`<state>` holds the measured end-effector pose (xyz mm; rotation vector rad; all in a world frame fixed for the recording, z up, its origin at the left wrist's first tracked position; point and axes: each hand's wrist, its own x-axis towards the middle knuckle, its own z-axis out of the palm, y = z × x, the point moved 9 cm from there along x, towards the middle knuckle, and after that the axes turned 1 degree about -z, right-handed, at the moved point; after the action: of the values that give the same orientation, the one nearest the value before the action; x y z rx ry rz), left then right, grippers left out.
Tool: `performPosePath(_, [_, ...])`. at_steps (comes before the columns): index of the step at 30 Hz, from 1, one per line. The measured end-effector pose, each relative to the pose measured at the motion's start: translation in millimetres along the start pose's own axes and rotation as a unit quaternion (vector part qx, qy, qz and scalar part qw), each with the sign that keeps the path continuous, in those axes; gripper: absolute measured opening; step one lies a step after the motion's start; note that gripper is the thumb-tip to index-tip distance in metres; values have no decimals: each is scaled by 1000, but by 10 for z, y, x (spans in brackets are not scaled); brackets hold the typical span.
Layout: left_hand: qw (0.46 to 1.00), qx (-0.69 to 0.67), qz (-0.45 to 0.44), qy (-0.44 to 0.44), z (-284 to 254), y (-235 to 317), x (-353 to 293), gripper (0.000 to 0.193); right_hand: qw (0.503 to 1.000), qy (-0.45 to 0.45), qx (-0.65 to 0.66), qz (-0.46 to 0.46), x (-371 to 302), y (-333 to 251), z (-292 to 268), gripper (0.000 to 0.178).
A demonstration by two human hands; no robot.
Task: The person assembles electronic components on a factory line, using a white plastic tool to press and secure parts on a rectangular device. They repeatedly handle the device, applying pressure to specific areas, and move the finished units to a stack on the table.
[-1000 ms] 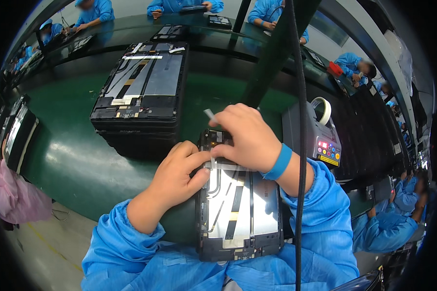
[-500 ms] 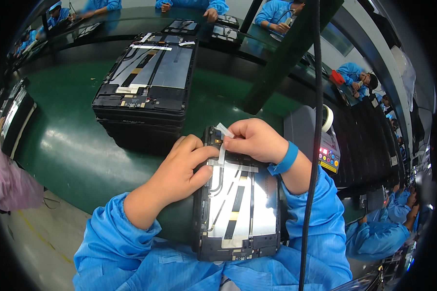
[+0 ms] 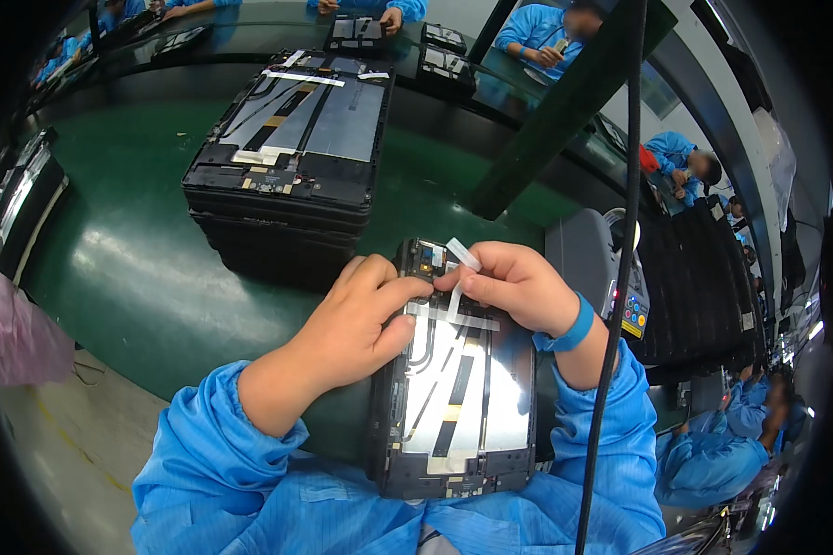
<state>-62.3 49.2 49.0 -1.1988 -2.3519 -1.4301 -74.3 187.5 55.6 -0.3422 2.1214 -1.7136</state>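
Note:
An opened tablet (image 3: 504, 407) lies in front of me, its silvery battery area and dark ribbon cables bare. Between thumb and index finger, my right hand (image 3: 518, 287) pinches a strip of whitish tape (image 3: 463, 252). The strip runs down from these fingers toward another pale tape band across the tablet's upper part. My left hand (image 3: 361, 319) grips the tablet's upper left edge, index fingertip and thumb on its face, other fingers curled at the side. Black parts and a small gold-coloured piece show at the tablet's top end, between my hands.
A tall stack of similar opened tablets (image 3: 282, 222) stands at the back left of the green table (image 3: 120, 250). Beyond my right hand are a grey machine with coloured buttons (image 3: 583, 245) and black upright trays (image 3: 685, 287). A black cable (image 3: 611, 324) hangs in front of my right arm. Co-workers sit beyond.
My right hand has shifted slightly right and down with the tape strip, uncovering more of the tablet's top end. My left hand keeps its place on the edge. The view has turned slightly.

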Motion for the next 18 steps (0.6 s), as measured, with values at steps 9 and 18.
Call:
performPosePath(9, [999,37,-6,-12,-1,9,14,38,990,13,-128,63,150,-95,-114,18])
performPosePath(18, [1000,23,-10,-14,17,-6,-3,37,947,36,-301,105,346,-94,-100,22])
